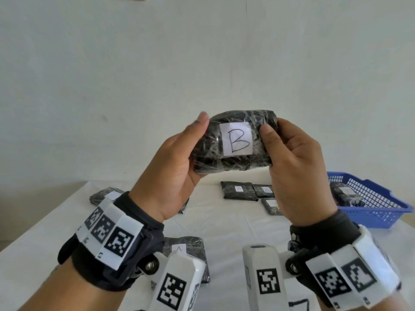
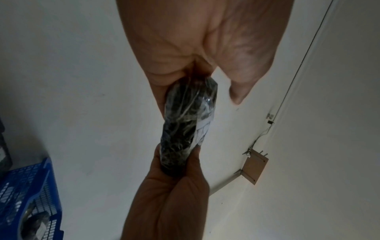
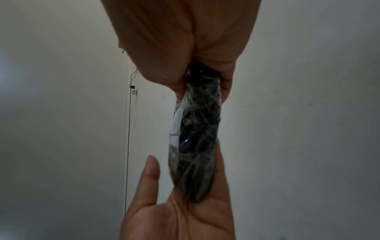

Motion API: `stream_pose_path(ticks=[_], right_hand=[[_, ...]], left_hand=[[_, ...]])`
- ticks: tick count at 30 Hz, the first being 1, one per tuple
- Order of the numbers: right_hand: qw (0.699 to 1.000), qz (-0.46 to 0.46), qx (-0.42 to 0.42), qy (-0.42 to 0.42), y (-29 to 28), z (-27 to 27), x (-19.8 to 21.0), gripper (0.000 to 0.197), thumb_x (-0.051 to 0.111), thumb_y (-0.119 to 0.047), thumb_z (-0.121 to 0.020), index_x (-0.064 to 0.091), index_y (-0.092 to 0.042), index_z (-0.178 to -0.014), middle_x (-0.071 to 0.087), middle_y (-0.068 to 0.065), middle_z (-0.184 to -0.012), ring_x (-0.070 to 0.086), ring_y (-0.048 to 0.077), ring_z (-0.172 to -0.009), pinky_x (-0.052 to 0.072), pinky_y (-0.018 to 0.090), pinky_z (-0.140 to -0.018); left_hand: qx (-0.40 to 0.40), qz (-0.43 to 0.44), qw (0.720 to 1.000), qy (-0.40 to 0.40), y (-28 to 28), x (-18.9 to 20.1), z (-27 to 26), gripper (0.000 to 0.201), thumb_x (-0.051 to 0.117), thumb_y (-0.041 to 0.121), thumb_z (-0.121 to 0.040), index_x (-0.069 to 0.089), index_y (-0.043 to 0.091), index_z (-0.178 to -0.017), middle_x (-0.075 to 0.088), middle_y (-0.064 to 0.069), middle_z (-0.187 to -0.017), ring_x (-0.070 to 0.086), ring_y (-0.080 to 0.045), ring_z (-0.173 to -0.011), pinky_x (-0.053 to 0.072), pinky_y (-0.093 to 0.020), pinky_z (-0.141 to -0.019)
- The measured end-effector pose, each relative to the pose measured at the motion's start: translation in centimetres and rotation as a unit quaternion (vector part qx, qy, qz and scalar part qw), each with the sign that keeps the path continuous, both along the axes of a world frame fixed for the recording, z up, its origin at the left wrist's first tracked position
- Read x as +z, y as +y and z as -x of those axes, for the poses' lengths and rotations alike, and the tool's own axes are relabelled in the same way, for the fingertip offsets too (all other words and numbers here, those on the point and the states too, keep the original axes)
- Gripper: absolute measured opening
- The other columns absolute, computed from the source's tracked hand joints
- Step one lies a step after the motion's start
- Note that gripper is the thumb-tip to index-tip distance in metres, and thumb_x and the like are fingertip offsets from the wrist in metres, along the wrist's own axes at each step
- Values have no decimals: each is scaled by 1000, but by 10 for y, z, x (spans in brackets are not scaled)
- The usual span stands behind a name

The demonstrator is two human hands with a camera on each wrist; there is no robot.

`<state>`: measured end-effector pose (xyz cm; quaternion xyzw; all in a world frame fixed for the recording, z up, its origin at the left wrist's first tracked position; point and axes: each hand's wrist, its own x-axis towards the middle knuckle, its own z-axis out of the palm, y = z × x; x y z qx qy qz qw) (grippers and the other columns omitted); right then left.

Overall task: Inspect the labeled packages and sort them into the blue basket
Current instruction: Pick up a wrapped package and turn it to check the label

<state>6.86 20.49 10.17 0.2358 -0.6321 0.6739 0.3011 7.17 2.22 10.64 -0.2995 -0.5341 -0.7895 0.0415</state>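
Note:
I hold a black plastic-wrapped package (image 1: 208, 151) with a white "B" label up in front of me, the label facing me. My left hand (image 1: 179, 167) cradles its left end, fingers behind it and thumb lifted off the front. My right hand (image 1: 292, 162) grips its right end, thumb on the front beside the label. The left wrist view shows the package (image 2: 189, 123) edge-on between my left hand (image 2: 195, 48) and my right hand (image 2: 170, 194). In the right wrist view the package (image 3: 197, 138) runs from my right hand (image 3: 180, 40) to my left hand (image 3: 179, 211). The blue basket (image 1: 377, 217) stands on the table at the right.
One wrapped package (image 1: 345, 195) lies inside the basket. Several black packages labelled "A" (image 1: 238, 190) lie on the white table (image 1: 224, 225), behind my hands. Another package (image 1: 105, 195) lies at the left and one (image 1: 186, 246) close to me. A pale wall rises behind the table.

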Motion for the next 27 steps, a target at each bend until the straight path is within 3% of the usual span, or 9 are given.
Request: stream_pose_path(ticks=[2,5,8,10,13,16,20,23,27], right_hand=[[999,16,33,-12,2,1,-1,22,57,-19,-107,71,-7,-119,76,19,-114,71,41,-109,53,61,-104],[992,33,106,-55,2,-3,0,53,62,-18,-94,53,-12,-146,76,9,-123,71,23,-118,54,42,-107],[993,40,101,-55,1,-1,0,54,61,-7,-98,49,-14,-150,77,4,-119,72,17,-114,55,34,-101],[990,65,108,-69,3,-2,-1,56,60,0,-101,45,-15,-153,77,4,-116,73,16,-111,56,35,-102],[987,43,134,-73,3,-8,0,74,68,-4,-88,41,-15,-157,75,8,-126,72,20,-119,55,35,-105],[993,9,94,-64,5,-6,0,68,65,5,-95,42,-14,-156,74,7,-126,72,21,-118,56,39,-105],[991,-21,102,-78,5,-7,0,76,73,2,-88,41,-15,-155,74,7,-126,73,22,-115,58,37,-101],[995,-35,77,-62,4,-6,-2,74,75,6,-88,44,-15,-152,74,9,-125,74,23,-112,59,38,-98],[992,-64,89,-67,2,-8,0,83,80,3,-82,43,-19,-153,73,5,-127,74,20,-114,59,36,-100]], left_hand=[[6,1,1000,-1,0,0,1,40,51,32,-96,70,5,-118,78,-12,-113,75,-21,-105,61,-26,-85],[41,-18,999,-13,-4,1,7,30,52,24,-102,72,6,-113,80,-10,-104,77,-16,-93,62,-24,-77],[24,-13,1000,-13,-4,2,6,40,57,31,-96,70,2,-121,78,-13,-112,76,-20,-102,62,-27,-84],[14,-13,1000,-4,-2,0,5,39,64,30,-94,70,3,-121,78,-14,-114,75,-23,-105,61,-29,-88],[68,-42,997,18,0,-5,9,25,66,19,-87,72,11,-110,80,-8,-102,77,-19,-95,62,-30,-81],[88,-35,995,34,6,-9,9,23,64,21,-85,72,15,-105,80,-5,-99,77,-17,-94,62,-30,-79],[35,-5,999,29,1,-6,7,34,64,31,-94,70,5,-116,78,-14,-112,75,-26,-105,61,-33,-90],[31,20,999,34,-3,-6,8,32,67,21,-93,67,3,-119,76,-19,-116,74,-29,-109,60,-35,-93],[78,23,995,49,-2,-11,12,28,68,14,-88,68,7,-116,78,-13,-113,75,-28,-106,60,-39,-92]])
